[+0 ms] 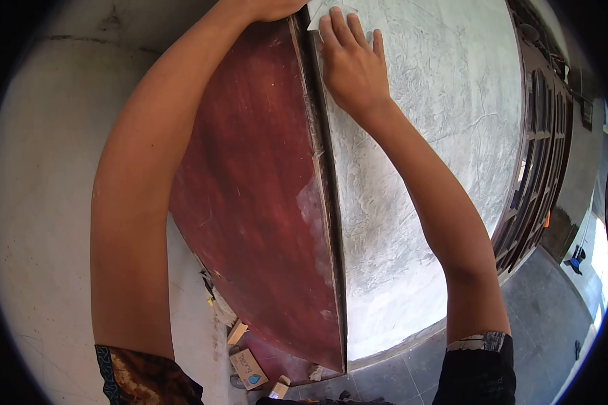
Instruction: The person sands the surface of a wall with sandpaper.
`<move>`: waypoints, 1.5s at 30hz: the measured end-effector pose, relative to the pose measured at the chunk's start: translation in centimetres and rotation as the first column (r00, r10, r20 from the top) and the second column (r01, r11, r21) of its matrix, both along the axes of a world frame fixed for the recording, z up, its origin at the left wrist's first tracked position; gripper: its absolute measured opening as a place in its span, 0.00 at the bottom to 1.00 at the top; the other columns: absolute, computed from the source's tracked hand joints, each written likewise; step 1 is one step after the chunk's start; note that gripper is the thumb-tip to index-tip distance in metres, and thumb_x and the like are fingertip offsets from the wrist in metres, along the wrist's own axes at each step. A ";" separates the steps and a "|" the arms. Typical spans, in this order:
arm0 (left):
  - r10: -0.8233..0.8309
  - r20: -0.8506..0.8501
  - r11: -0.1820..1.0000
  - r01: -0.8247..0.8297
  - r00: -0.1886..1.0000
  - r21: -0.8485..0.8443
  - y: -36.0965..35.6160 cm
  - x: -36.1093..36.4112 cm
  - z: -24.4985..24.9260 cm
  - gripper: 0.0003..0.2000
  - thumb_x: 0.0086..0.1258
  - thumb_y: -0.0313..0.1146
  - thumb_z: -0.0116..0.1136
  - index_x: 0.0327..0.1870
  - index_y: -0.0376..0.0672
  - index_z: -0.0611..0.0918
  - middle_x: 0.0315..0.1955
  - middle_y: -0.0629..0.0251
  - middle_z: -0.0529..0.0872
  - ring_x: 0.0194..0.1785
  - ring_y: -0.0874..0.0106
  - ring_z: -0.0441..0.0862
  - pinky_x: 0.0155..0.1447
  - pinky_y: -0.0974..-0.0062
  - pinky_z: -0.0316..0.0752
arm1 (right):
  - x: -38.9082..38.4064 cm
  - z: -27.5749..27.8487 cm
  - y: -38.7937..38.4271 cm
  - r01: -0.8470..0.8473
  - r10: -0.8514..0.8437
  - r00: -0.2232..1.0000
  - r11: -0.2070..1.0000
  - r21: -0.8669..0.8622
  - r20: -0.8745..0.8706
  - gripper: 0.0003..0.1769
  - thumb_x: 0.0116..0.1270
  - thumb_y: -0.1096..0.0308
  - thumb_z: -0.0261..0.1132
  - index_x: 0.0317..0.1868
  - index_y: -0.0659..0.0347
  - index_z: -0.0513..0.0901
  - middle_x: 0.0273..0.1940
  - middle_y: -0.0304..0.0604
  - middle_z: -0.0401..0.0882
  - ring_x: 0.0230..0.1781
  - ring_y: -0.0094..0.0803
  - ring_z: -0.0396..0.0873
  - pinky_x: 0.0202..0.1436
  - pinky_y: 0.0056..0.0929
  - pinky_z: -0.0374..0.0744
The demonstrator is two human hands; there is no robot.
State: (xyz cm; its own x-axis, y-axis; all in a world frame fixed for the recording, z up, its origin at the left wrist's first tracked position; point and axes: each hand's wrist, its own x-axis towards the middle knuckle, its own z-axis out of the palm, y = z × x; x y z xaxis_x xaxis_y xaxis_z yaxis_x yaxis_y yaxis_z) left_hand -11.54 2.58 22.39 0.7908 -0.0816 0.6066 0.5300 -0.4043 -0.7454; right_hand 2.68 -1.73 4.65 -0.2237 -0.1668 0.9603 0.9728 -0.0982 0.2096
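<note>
My right hand (353, 64) lies flat with its fingers spread against the grey-white plastered wall (439, 135), close to a dark upright edge. Beneath its fingertips shows a pale, flat corner (313, 20) of something I cannot make out. My left hand (277, 8) is at the top of the view, by the upper edge of a dark red wooden panel (250, 175) that looks like a door. The frame cuts off its fingers, so what it holds, if anything, is hidden. A dark, narrow strip (326, 169) runs down between the red panel and the plaster.
A cardboard box (248, 369) and smaller pieces lie on the floor at the panel's foot. To the left stands a pale wall (40, 202). Brown window shutters (537, 148) line the right side above grey floor tiles (540, 304). A blue-and-black object (575, 260) is farther right.
</note>
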 end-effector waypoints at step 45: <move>0.095 0.117 0.995 -0.093 0.989 -0.025 0.7 1.3 -0.9 0.29 0.89 0.50 0.27 0.87 0.55 0.49 0.87 0.62 0.37 0.89 0.59 0.31 0.87 0.41 0.33 | -1.2 -4.6 -0.8 -0.006 0.010 1.000 0.991 -0.133 0.025 0.27 0.81 0.61 0.57 0.75 0.61 0.71 0.79 0.49 0.66 0.80 0.52 0.65 0.75 0.71 0.66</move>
